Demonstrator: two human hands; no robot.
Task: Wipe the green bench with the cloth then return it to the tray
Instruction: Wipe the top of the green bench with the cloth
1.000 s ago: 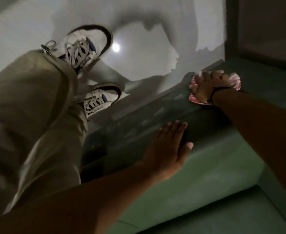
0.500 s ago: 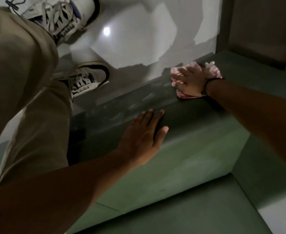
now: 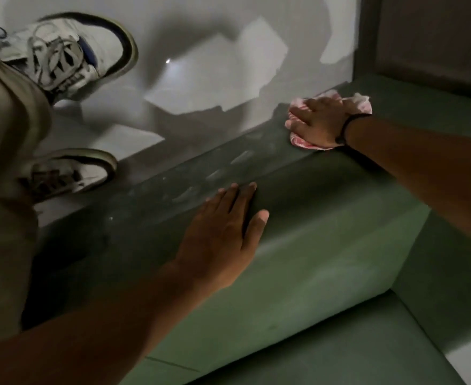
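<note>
The green bench (image 3: 326, 245) runs diagonally across the lower right, its dusty upper ledge streaked with pale marks. My right hand (image 3: 319, 122) presses a pink and white cloth (image 3: 360, 102) flat onto the far end of that ledge, near the wall corner. My left hand (image 3: 223, 237) lies flat on the ledge's front edge, fingers spread, holding nothing. No tray is in view.
My legs in beige trousers (image 3: 3, 168) and two white sneakers (image 3: 70, 54) stand on the pale glossy floor (image 3: 201, 65) at the left. A dark brown wall panel (image 3: 428, 37) rises behind the bench's far end. The bench seat (image 3: 353, 351) sits lower right.
My right hand has slid the cloth a little along the far end of the ledge. The camera has shifted; my left hand stays planted on the ledge.
</note>
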